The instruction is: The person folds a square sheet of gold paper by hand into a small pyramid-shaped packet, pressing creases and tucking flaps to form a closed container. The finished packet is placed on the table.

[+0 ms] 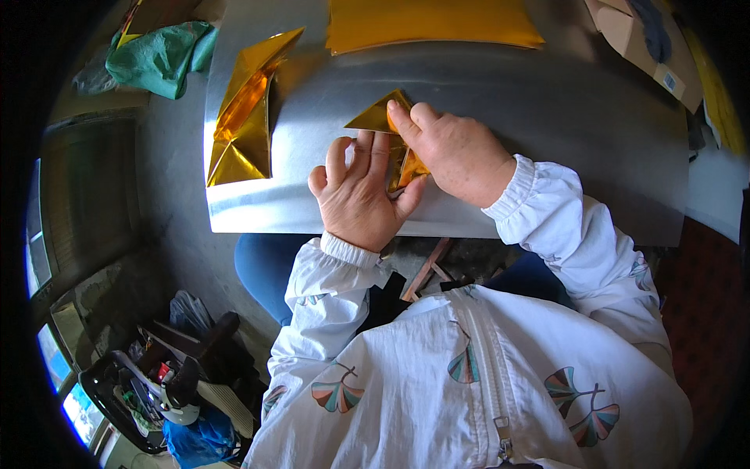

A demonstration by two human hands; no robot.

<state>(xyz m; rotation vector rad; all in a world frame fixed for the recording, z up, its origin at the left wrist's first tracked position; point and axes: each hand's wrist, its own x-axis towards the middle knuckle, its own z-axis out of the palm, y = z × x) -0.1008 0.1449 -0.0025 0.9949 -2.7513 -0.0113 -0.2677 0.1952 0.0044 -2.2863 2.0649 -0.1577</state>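
A small folded piece of gold foil paper lies on a shiny metal sheet in front of me. My left hand rests flat on its lower part, fingers spread and pointing away. My right hand presses down on the paper with the index finger along a fold near the top corner, the thumb against the paper's lower edge. Both hands hide most of the paper; only its upper triangle and a strip between the hands show.
A larger folded gold foil shape lies on the metal sheet's left side. A stack of flat gold sheets sits at the far edge. A green bag is at the upper left, cardboard upper right, and tools and bags on the floor lower left.
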